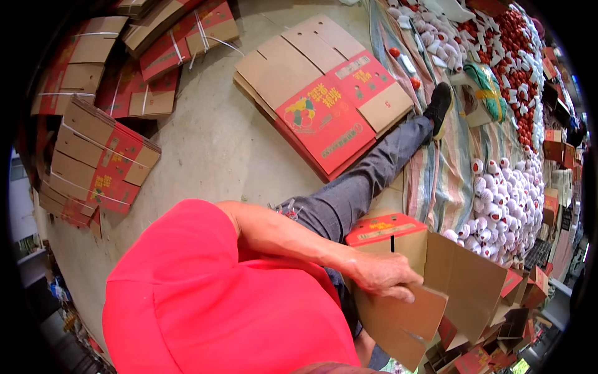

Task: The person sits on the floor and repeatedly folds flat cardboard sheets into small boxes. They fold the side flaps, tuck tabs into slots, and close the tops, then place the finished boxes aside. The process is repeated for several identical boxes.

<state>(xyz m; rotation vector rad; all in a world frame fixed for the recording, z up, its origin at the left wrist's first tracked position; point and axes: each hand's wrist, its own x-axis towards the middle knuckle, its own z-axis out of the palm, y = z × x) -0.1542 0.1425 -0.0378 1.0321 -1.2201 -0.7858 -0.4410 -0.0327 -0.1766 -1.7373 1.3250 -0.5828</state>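
Note:
An open cardboard box (467,283) with red printed sides stands at my lower right, its flaps spread. My left hand (387,275) reaches across to it, fingers bent over the edge of a brown flap (398,318) and closed on it. Below that flap a small patch of skin (364,346) shows, probably of my right arm or hand; its fingers are hidden behind the cardboard. My stretched leg (361,187) in dark jeans lies between the box and a stack of flat red and brown cartons (324,93).
Strapped bundles of flat cartons (99,159) lie on the floor at the left. Striped sheeting (436,181) runs along the right, with heaps of fruit in white foam nets (507,199) and loose red fruit (526,93). More opened boxes (479,358) crowd the lower right.

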